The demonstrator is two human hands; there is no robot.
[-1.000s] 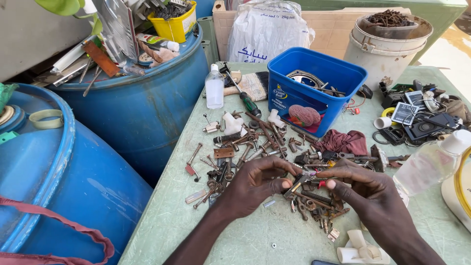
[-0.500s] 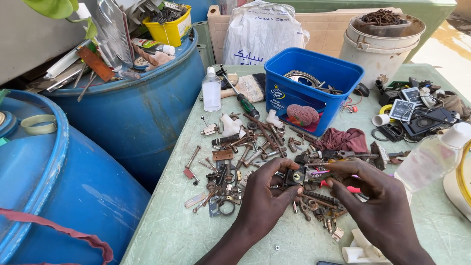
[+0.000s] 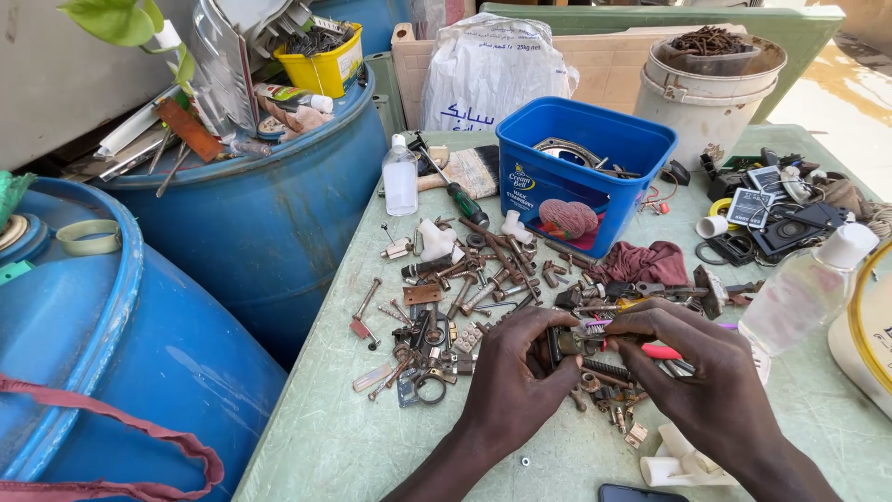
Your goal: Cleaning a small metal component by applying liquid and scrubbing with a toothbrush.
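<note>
Brushing goes best with the metal part [image 3: 560,342] pinched firmly in the left hand [image 3: 509,376], low over the tabletop [image 3: 316,437], while the right hand [image 3: 699,372], closed around the toothbrush [image 3: 641,342], works bristles in short strokes across it.

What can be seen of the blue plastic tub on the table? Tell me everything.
The blue plastic tub is a rectangular, open-topped container with a printed label on its front wall. It stands upright on the green table, behind the scattered rusty keys and hardware. Inside lie a pinkish rounded lump, a metal ring-shaped part and some wires. A dark red rag lies against its front right corner. Neither hand touches it.
</note>
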